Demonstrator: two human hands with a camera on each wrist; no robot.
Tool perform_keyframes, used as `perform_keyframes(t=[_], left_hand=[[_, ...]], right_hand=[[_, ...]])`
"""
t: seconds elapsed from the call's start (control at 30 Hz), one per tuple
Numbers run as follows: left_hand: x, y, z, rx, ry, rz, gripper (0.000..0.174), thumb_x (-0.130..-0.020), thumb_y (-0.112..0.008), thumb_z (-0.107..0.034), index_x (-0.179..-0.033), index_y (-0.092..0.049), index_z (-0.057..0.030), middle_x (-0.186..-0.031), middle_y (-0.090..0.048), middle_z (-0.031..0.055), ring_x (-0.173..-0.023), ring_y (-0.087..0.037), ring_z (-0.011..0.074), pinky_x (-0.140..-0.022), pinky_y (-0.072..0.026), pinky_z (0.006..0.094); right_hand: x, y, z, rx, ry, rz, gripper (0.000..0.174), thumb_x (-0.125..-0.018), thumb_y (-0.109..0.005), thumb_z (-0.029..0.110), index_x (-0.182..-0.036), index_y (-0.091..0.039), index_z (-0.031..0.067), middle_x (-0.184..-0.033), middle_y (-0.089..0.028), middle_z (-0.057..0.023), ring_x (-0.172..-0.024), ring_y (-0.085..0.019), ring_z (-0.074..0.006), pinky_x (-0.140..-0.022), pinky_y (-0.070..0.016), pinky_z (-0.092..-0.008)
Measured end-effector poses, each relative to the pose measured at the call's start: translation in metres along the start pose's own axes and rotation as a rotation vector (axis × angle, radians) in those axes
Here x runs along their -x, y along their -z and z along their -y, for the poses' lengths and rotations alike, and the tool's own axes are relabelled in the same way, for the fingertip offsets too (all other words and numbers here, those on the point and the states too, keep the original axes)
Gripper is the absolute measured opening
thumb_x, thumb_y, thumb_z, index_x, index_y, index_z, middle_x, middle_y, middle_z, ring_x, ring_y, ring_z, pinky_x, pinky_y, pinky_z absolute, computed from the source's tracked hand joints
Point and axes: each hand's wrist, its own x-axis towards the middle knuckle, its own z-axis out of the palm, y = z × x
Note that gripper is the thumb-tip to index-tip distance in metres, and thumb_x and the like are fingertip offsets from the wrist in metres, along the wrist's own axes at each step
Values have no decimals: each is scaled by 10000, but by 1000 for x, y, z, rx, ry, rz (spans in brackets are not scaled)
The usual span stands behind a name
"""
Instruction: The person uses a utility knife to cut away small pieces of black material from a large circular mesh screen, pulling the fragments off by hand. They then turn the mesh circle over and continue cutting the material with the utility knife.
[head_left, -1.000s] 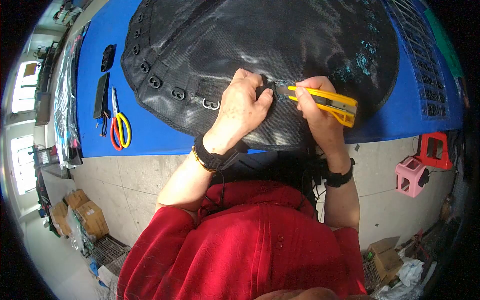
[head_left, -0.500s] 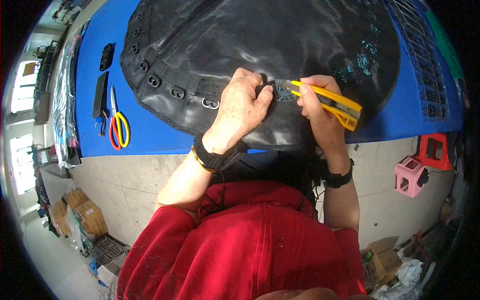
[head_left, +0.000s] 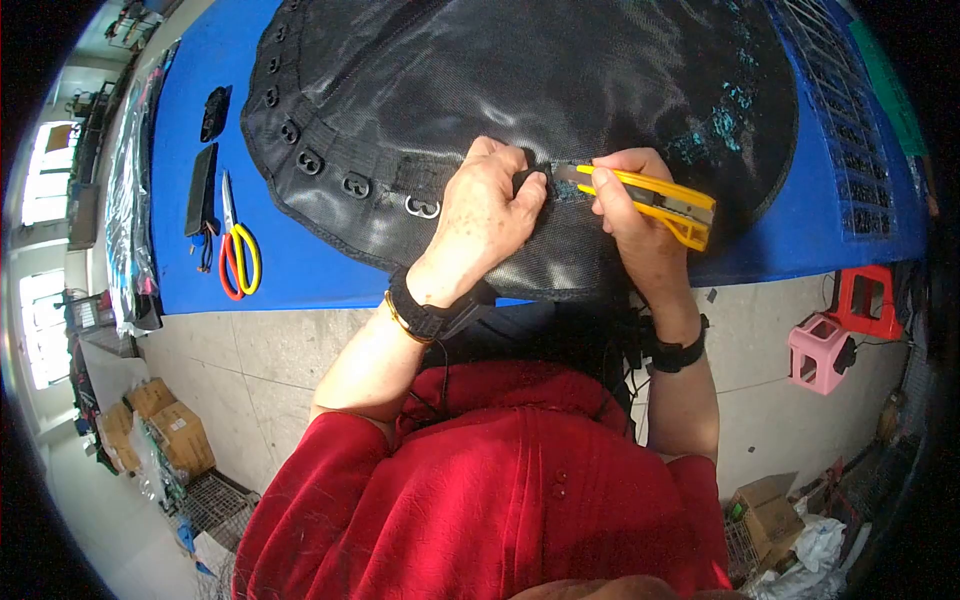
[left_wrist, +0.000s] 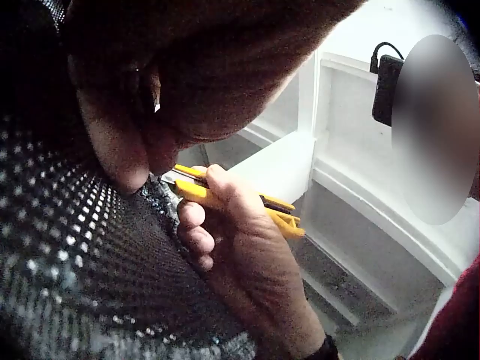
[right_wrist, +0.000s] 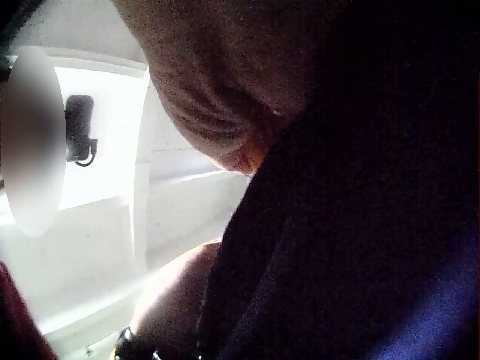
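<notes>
A large round sheet of black mesh fabric covers much of the blue table, with black clips along its left edge. My left hand bends over it and pinches a dark fold of the fabric between thumb and curled fingers. My right hand grips a yellow box cutter, its blade pointing left at a frayed bluish patch beside the left thumb. From the left wrist, the box cutter shows close to the left fingertips. The right wrist view is mostly dark cloth and shadowed hand.
Scissors with red and yellow handles lie at the table's left, beside a black pouch and a small black object. Blue-green threads are scattered on the fabric's right. A pink stool stands on the floor.
The box cutter's blade drew back to the right and tilted half a second ago, then moved left again to the frayed patch. The left hand has stayed in place.
</notes>
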Motion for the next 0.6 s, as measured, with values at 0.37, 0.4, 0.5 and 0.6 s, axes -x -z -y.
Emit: perform_keyframes(t=[0.37, 0.4, 0.5, 0.6], left_hand=[[-1, 0, 1, 2, -1, 7, 249, -960, -704, -140, -983, -629, 96, -1061, -572, 182, -502, -654, 225, -487, -541, 346], [-1, 0, 1, 7, 3, 10, 250, -959, -705, -141, -984, -630, 96, -1059, -573, 183, -502, -655, 225, -488, -541, 347], [-1, 1, 0, 6, 10, 17, 248, -959, -705, -140, -986, -631, 95, -1057, -575, 185, -503, -655, 227, -491, -542, 348], [-1, 1, 0, 3, 3, 14, 241, -961, -702, -138, -984, -632, 92, -1055, -573, 185, -503, -655, 228, -493, -543, 348]], right_hand=[[-1, -4, 11, -158, -101, -19, 188, -1020, -638, 170, -1178, -611, 71, -944, -642, -26, -765, -618, -80, -676, -514, -245], [-2, -5, 10, -158, -90, -14, 190, -1020, -637, 170, -1180, -610, 72, -952, -643, -28, -767, -619, -80, -678, -516, -245], [-3, -5, 7, -154, -72, -2, 189, -1018, -636, 170, -1179, -610, 74, -958, -643, -28, -766, -618, -79, -677, -516, -244], [-3, -5, 5, -148, -86, 1, 173, -1014, -636, 167, -1161, -610, 80, -926, -639, -16, -744, -605, -74, -663, -503, -240]])
